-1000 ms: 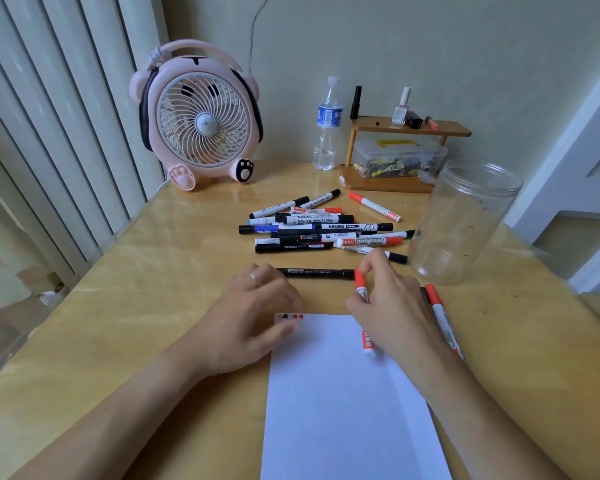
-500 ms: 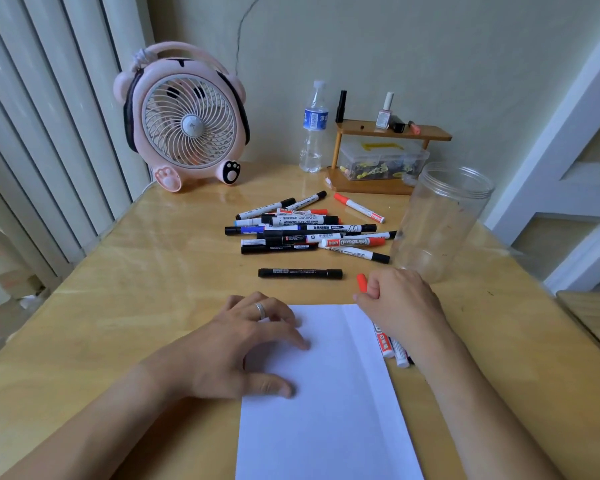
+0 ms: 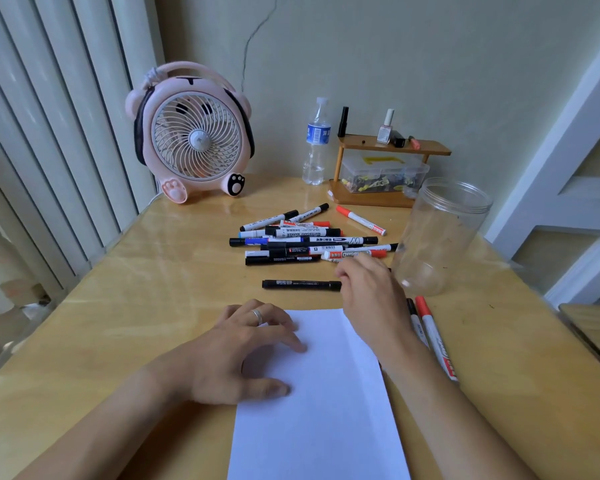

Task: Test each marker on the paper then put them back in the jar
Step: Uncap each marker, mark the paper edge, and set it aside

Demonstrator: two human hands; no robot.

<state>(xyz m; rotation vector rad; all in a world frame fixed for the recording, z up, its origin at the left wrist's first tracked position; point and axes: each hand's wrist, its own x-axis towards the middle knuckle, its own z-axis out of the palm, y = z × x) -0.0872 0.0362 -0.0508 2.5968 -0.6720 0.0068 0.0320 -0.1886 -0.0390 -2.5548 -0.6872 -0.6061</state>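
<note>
A white sheet of paper [image 3: 326,393] lies on the wooden table [image 3: 146,306] in front of me. My left hand [image 3: 246,348] rests on its upper left corner with fingers spread. My right hand [image 3: 374,299] hovers past the paper's top right corner, its loosely curled fingertips at the right end of a single black marker [image 3: 298,284]; no grip shows. A red marker [image 3: 433,337] and a thin black marker [image 3: 414,317] lie right of the paper, partly under my wrist. A pile of several markers [image 3: 302,240] sits farther back. The clear plastic jar [image 3: 440,237] stands empty at the right.
A pink fan [image 3: 194,136] stands at the back left beside vertical blinds. A water bottle [image 3: 316,143], a small wooden shelf [image 3: 392,147] with nail polish, and a clear box [image 3: 381,174] under it line the wall. The table's right edge runs just past the jar.
My right hand laid the red marker down to the right of the paper and moved forward to the single black marker. My left hand slid further onto the paper.
</note>
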